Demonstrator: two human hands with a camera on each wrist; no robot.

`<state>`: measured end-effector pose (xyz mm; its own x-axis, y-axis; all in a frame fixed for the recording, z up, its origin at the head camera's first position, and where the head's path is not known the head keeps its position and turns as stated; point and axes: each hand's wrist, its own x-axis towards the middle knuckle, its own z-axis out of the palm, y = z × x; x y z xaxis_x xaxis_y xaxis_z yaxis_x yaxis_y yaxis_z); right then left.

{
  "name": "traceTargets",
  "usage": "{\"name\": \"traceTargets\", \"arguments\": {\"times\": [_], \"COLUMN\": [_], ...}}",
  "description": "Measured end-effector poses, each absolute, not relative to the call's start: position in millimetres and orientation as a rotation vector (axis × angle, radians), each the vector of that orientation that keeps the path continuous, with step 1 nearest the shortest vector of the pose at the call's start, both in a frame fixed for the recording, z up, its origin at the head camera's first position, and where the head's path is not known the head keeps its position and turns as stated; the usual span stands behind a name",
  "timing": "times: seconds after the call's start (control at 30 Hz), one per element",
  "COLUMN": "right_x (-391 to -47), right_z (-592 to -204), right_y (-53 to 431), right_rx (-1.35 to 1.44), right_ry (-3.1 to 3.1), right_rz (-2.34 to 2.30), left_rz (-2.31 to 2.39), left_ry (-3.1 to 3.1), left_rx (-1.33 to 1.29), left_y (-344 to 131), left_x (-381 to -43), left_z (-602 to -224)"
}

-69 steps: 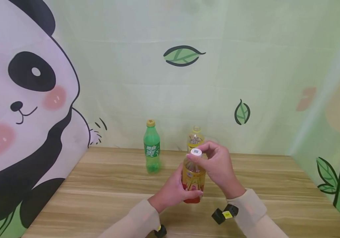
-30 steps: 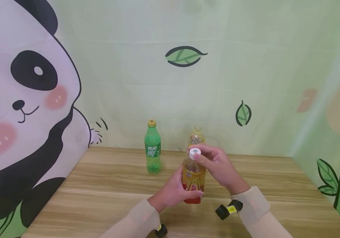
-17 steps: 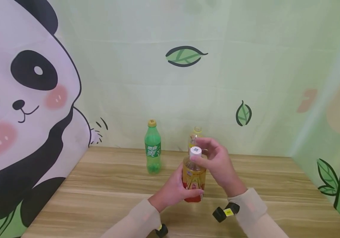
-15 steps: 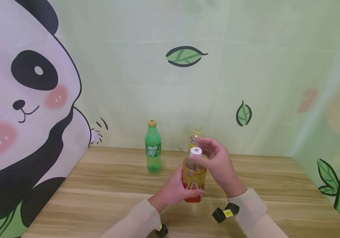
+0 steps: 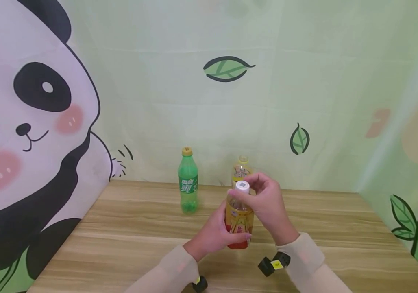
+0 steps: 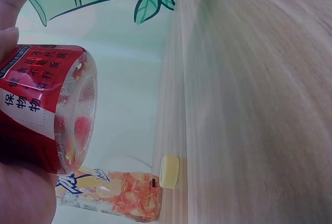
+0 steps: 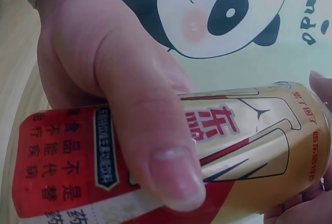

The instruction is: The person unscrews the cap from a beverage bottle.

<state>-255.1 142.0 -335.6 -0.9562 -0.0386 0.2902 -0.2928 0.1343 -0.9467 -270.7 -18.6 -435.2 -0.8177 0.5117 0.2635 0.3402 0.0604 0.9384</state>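
Observation:
A gold and red labelled drink bottle is held up above the table, roughly upright. My left hand grips its body, the thumb across the label. At the top my right hand pinches the white cap, thumb on the near side and fingers bent behind it. The bottle's base shows large in the left wrist view, lifted off the wood. In the right wrist view the left thumb lies over the label, and fingertips of the right hand show at the right edge.
Behind the hands a yellow-labelled bottle stands with no cap on its neck. A loose yellow cap lies beside it. To the left stands a green bottle with a yellow cap. A panda-print cloth hangs behind the wooden table.
My right hand has turned back and forth at the white cap, its fingers loosening and then closing round it again. The left hand and the bottle have hardly moved.

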Motion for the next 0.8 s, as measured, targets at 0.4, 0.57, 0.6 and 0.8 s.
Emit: {"name": "traceTargets", "arguments": {"times": [0.4, 0.57, 0.6, 0.8], "right_x": [-253.0, -253.3, -253.5, -256.3], "right_z": [-336.3, -337.3, -337.6, -340.1], "right_y": [140.9, 141.2, 141.6, 144.6], "right_rx": [0.351, 0.410, 0.424, 0.518], "right_ry": [-2.152, -2.167, -2.172, -2.207], "right_rz": [1.945, 1.943, 1.942, 1.915], "left_rz": [1.873, 1.880, 1.880, 1.880], "left_ry": [2.192, 2.191, 2.191, 2.187], "left_rx": [0.863, 0.869, 0.869, 0.859], "left_y": [-18.2, -19.0, -19.3, -20.6], "left_x": [-270.5, -270.2, -270.2, -270.8], "left_z": [-433.6, -433.9, -434.0, -434.6]}}
